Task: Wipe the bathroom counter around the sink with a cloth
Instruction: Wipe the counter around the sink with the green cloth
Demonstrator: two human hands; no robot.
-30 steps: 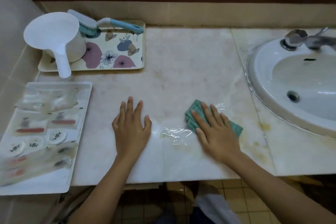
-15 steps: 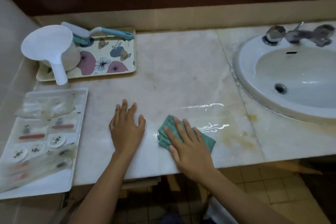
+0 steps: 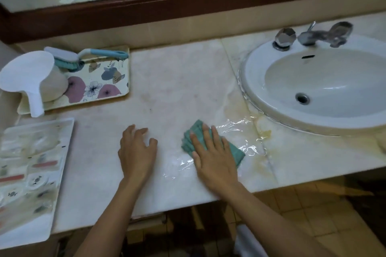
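A folded teal cloth lies on the pale marble counter, left of the white oval sink. My right hand presses flat on the cloth, fingers spread over it, and covers most of it. Wet streaks glisten on the stone to the right of the cloth and just in front of it. My left hand rests on the counter a short way to the left, fingers slightly curled, holding nothing. Yellowish stains mark the counter between the cloth and the sink's rim.
A floral tray at the back left carries a white scoop and a blue scrub brush. A white tray of wrapped toiletries lies at the front left. A chrome tap stands behind the sink. A mirror hangs above.
My right hand slid the cloth left along the front of the counter, then a little back toward the sink, leaving wet streaks. My left hand stayed put, its fingers curling slightly.
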